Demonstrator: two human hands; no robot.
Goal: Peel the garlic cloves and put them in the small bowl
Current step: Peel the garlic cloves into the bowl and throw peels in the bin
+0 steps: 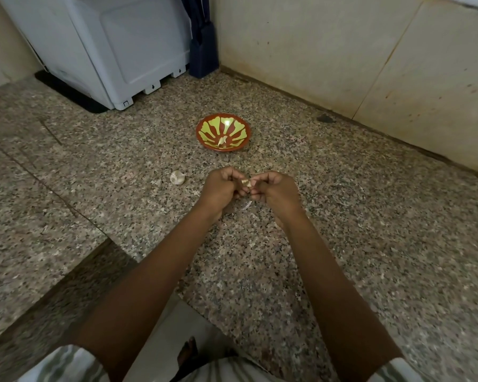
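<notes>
A small red bowl (223,132) with a yellow-green pattern stands on the speckled stone counter, with a pale peeled clove (223,140) lying inside near its front wall. In front of the bowl, my left hand (223,189) and my right hand (274,190) meet, and both pinch one garlic clove (246,183) between curled fingertips. Most of that clove is hidden by the fingers. A whitish garlic bulb (177,177) lies on the counter just left of my left hand. A thin strip of skin (246,205) shows below the hands.
A grey-white appliance (108,48) stands at the back left on a black mat. A dark blue folded thing (203,48) leans in the corner. Beige tiled wall (342,51) runs along the back right. The counter's front edge steps down at the lower left.
</notes>
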